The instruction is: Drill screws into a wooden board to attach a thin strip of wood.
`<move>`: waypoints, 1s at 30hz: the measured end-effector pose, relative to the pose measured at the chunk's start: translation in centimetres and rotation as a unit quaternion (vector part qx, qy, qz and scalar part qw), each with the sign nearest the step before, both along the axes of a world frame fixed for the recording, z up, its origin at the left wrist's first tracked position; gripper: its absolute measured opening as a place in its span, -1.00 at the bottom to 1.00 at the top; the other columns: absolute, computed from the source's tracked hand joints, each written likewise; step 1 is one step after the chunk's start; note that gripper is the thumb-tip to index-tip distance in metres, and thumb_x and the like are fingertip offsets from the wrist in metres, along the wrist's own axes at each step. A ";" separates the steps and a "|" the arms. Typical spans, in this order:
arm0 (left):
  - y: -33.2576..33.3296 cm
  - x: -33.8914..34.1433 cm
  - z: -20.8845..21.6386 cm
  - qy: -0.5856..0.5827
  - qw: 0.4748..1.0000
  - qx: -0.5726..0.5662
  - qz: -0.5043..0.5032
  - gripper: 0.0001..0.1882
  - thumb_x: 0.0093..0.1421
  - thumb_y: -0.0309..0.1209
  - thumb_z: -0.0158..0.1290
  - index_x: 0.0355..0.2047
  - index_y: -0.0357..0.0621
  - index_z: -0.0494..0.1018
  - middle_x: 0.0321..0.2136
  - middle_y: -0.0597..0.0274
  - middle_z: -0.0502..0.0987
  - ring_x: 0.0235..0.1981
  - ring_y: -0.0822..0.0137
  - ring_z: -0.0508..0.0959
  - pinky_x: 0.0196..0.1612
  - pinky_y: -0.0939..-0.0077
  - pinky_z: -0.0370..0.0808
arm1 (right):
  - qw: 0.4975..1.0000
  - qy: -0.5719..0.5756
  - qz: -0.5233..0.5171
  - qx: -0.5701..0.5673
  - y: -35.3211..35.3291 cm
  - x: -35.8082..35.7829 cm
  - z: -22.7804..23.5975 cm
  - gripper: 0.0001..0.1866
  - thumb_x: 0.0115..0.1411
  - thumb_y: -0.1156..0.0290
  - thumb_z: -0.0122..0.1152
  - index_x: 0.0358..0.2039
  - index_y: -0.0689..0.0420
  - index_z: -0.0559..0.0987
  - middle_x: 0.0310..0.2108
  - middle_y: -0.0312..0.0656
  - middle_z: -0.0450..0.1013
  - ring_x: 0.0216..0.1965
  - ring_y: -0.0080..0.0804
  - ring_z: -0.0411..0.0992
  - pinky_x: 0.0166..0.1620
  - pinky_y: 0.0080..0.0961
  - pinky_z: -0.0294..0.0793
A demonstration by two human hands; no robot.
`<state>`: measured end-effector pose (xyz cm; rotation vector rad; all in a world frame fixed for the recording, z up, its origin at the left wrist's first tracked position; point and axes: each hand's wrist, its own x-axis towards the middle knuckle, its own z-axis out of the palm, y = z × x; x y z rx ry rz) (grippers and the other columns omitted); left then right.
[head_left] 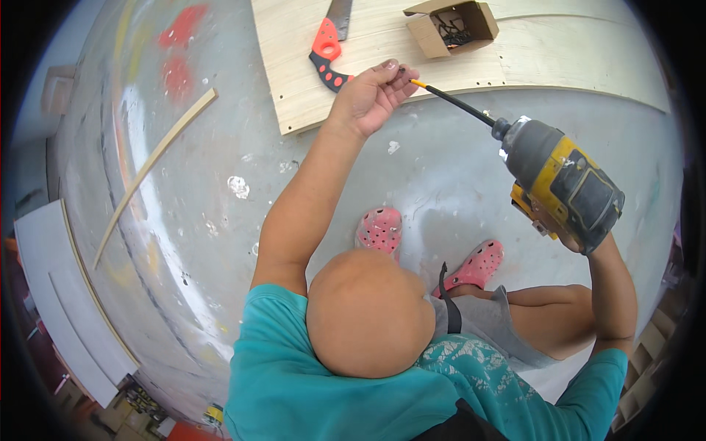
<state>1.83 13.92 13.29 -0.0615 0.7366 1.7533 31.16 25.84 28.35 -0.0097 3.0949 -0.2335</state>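
Note:
In my right hand (pixel 570 239), mostly hidden behind the tool, is a yellow and black cordless impact driver (pixel 566 184). Its long black bit (pixel 463 104) with a yellow tip points up and to the left. The tip is right beside the fingers of my left hand (pixel 375 97), palm turned up. Thumb and fingers there pinch what looks like a small dark screw (pixel 402 70). Just beyond that hand, a handsaw (pixel 326 51) with a red and black handle lies on a pale wooden panel (pixel 301 95).
An open cardboard box (pixel 429 38) of dark screw-like pieces stands on the panel. A thin curved wood strip (pixel 151 165) lies on the paint-stained grey floor (pixel 309 191) at left. White boards (pixel 73 294) lie at the far left. My pink clogs (pixel 380 228) are below the panel.

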 end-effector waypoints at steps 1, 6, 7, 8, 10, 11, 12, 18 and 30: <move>-1.3 0.2 0.4 -0.013 1.000 0.017 -0.005 -0.87 0.19 -0.53 -0.08 -0.30 -0.37 0.35 -0.33 0.07 0.43 -0.24 0.25 0.50 -0.12 0.44 0.54 | 1.000 0.000 0.006 0.002 -1.8 -1.0 0.8 -0.68 0.05 0.33 0.19 -0.16 0.08 0.44 -0.29 -0.16 0.45 -0.29 -0.29 0.41 -0.12 -0.41 0.39; -5.0 1.8 1.3 -0.043 0.999 0.022 0.003 -0.87 0.18 -0.53 -0.08 -0.32 -0.39 0.34 -0.34 0.04 0.45 -0.20 0.26 0.50 -0.11 0.48 0.53 | 0.811 -0.185 -0.423 -0.359 -7.0 -1.3 2.2 -0.77 0.07 0.45 0.16 -0.23 0.16 0.46 -0.33 -0.20 0.45 -0.32 -0.48 0.39 -0.21 -0.48 0.42; -5.2 2.1 1.3 -0.043 0.999 0.028 0.010 -0.87 0.18 -0.53 -0.08 -0.31 -0.39 0.35 -0.33 0.04 0.46 -0.21 0.26 0.50 -0.10 0.47 0.53 | 0.810 -0.158 -0.414 -0.383 -7.4 -0.8 2.0 -0.78 0.07 0.47 0.16 -0.23 0.16 0.46 -0.33 -0.21 0.45 -0.32 -0.48 0.40 -0.20 -0.48 0.42; -5.4 2.5 1.2 -0.044 0.998 0.032 0.016 -0.87 0.18 -0.52 -0.07 -0.31 -0.38 0.35 -0.33 0.05 0.47 -0.21 0.26 0.50 -0.08 0.46 0.52 | 0.810 -0.159 -0.418 -0.380 -8.0 -0.7 1.9 -0.78 0.07 0.47 0.16 -0.23 0.16 0.46 -0.33 -0.21 0.45 -0.32 -0.48 0.40 -0.20 -0.48 0.42; -5.9 2.7 0.6 -0.034 0.999 0.025 0.014 -0.89 0.19 -0.54 -0.11 -0.32 -0.37 0.32 -0.32 0.03 0.45 -0.21 0.23 0.50 -0.07 0.41 0.50 | 0.840 -0.063 -0.362 -0.398 -9.0 -0.7 1.3 -0.84 0.11 0.42 0.13 -0.31 0.21 0.45 -0.61 -0.24 0.40 -0.67 -0.59 0.38 -0.60 -0.61 0.36; -6.1 2.8 0.2 -0.021 1.000 0.016 0.014 -0.91 0.20 -0.56 -0.15 -0.32 -0.35 0.29 -0.30 0.00 0.43 -0.21 0.20 0.49 -0.05 0.36 0.49 | 0.841 -0.066 -0.364 -0.396 -9.2 -0.5 0.9 -0.84 0.11 0.42 0.13 -0.31 0.21 0.45 -0.61 -0.24 0.40 -0.67 -0.59 0.38 -0.60 -0.61 0.36; -6.4 3.1 -0.5 -0.025 0.999 0.016 0.014 -0.91 0.20 -0.56 -0.15 -0.32 -0.35 0.29 -0.30 0.00 0.43 -0.21 0.20 0.49 -0.05 0.36 0.49 | 0.846 -0.053 -0.370 -0.380 -9.5 -0.2 0.4 -0.83 0.09 0.41 0.15 -0.32 0.21 0.46 -0.58 -0.23 0.42 -0.63 -0.55 0.40 -0.56 -0.58 0.38; -9.4 8.4 -8.7 -0.171 0.985 -0.035 0.014 -0.90 0.20 -0.49 -0.09 -0.33 -0.29 0.36 -0.33 0.13 0.44 -0.21 0.29 0.48 -0.02 0.41 0.46 | 0.887 -0.086 -0.326 -0.314 -11.7 1.3 -5.0 -0.73 -0.04 0.34 0.24 -0.32 0.18 0.50 -0.42 -0.15 0.47 -0.38 -0.32 0.46 -0.31 -0.41 0.43; -8.1 7.0 -14.3 -0.199 0.980 0.018 -0.001 -0.82 0.27 -0.33 -0.21 -0.32 -0.10 0.37 -0.31 0.28 0.44 -0.27 0.36 0.44 -0.09 0.27 0.35 | 0.814 -0.147 -0.464 -0.316 -12.1 -7.0 -7.9 -0.77 -0.15 0.47 0.15 -0.41 0.27 0.48 -0.57 -0.20 0.41 -0.57 -0.48 0.38 -0.47 -0.53 0.38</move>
